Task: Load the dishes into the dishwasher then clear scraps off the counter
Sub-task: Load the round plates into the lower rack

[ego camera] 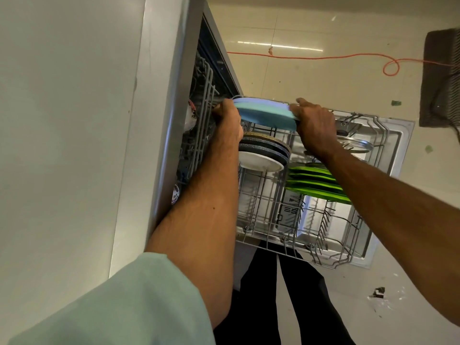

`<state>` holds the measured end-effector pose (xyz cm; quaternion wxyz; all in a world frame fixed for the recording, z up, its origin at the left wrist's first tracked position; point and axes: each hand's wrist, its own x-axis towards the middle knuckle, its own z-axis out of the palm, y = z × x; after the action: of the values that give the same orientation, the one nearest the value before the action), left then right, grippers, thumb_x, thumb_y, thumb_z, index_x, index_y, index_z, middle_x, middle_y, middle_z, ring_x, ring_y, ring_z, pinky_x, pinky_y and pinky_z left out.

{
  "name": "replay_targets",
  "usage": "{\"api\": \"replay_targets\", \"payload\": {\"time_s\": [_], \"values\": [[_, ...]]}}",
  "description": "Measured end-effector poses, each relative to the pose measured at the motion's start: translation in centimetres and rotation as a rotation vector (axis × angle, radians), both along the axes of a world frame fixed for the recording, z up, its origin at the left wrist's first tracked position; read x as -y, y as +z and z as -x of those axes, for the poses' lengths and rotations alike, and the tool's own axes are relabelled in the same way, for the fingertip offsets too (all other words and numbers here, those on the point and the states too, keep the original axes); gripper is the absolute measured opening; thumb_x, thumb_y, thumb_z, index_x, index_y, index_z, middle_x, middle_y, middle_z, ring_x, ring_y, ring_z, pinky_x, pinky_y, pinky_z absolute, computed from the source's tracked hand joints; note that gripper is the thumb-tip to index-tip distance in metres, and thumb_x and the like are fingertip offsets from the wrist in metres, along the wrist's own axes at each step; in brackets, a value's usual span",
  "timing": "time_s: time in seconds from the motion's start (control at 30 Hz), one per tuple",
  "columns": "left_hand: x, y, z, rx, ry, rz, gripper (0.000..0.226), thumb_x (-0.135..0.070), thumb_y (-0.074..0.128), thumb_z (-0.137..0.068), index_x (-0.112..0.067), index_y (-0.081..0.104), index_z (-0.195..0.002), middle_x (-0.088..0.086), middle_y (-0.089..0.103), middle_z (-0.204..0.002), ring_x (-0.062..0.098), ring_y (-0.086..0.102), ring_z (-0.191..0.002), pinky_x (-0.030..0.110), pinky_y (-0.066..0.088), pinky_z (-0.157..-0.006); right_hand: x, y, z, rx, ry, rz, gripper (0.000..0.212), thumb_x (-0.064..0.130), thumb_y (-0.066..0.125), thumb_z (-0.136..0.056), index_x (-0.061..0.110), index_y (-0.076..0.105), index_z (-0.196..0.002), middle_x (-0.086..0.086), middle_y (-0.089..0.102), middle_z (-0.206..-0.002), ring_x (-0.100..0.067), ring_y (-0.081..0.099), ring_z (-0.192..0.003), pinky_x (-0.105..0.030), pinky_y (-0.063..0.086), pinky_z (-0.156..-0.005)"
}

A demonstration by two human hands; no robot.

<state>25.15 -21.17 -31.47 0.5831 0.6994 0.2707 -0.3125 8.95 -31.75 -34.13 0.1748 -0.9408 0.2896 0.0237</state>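
Mint sleeve (112,307) nearest; left hand (227,118), right hand (313,123) grip blue plates (268,115) between them — over rack (341,255).

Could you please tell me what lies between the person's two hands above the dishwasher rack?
In the head view, stacked light blue plates fill that stretch; the left hand and the right hand grip their opposite edges.

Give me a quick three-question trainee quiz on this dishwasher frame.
1. True or false: the left hand and right hand both hold the blue plates.
2. Right of the white plate stand: A red plates, B green plates, C yellow plates.
3. Fill in: the glass lid lies in the ___.
Key: 1 true; 2 B; 3 rack.
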Motion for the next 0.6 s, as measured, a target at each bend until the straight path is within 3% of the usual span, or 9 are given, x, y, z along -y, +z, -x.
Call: {"api": "replay_targets", "payload": {"time_s": [0.17, 0.3, 0.43, 0.53, 0.6], "values": [[0.4, -0.4, -0.3, -0.053, -0.038, -0.059, 0.019, 0.003, 0.047, -0.096, -0.001, 0.048, -0.114, 0.008, 0.056, -0.092, 0.013, 0.058, -0.075, 0.017, 0.048, -0.055, -0.1, -0.5, -0.3, -0.132, -0.071, -0.071, 0.028, 0.016, 0.065, -0.096, 0.010, 0.057, -0.122, -0.019, 0.066, -0.108, -0.038, 0.062, -0.092, -0.045, 0.048, -0.074], [0.4, -1.0, -0.6, -0.054, -0.031, -0.106, 0.021, 0.003, 0.047, -0.097, -0.001, 0.049, -0.117, 0.007, 0.054, -0.092, 0.012, 0.058, -0.075, 0.015, 0.045, -0.049, 0.1, 0.6, 0.4, -0.072, -0.155, -0.122, 0.043, 0.029, 0.075, -0.089, 0.008, 0.055, -0.121, -0.020, 0.064, -0.112, -0.039, 0.059, -0.095, -0.043, 0.044, -0.074], [1.0, -0.7, -0.8, -0.051, -0.035, -0.134, 0.012, 0.002, 0.047, -0.098, -0.001, 0.048, -0.110, 0.004, 0.049, -0.084, 0.009, 0.050, -0.067, 0.015, 0.043, -0.050, 0.0, 2.2, 1.6, 0.119, -0.089, -0.122, 0.019, 0.027, 0.073, -0.090, 0.015, 0.062, -0.101, -0.011, 0.068, -0.099, -0.030, 0.062, -0.082, -0.039, 0.050, -0.067], [-0.2, -4.4, -1.3, -0.031, -0.178, -0.218, 0.035, -0.013, 0.049, -0.097, -0.001, 0.050, -0.129, 0.000, 0.055, -0.091, 0.007, 0.052, -0.067, 0.022, 0.053, -0.069, -0.4, 2.2, 1.8, 0.037, -0.056, -0.138, 0.006, 0.018, 0.069, -0.093, 0.014, 0.073, -0.093, -0.011, 0.072, -0.095, -0.032, 0.066, -0.084, -0.035, 0.048, -0.071], [-1.3, -8.0, -1.4, -0.081, -0.188, -0.193, 0.053, -0.026, 0.055, -0.087, -0.007, 0.053, -0.136, -0.004, 0.059, -0.099, 0.006, 0.055, -0.072, 0.025, 0.050, -0.067, -0.8, 1.8, 1.6, -0.044, -0.058, -0.155, 0.007, 0.013, 0.069, -0.093, 0.013, 0.076, -0.097, -0.013, 0.073, -0.098, -0.032, 0.068, -0.089, -0.035, 0.050, -0.078]]}}
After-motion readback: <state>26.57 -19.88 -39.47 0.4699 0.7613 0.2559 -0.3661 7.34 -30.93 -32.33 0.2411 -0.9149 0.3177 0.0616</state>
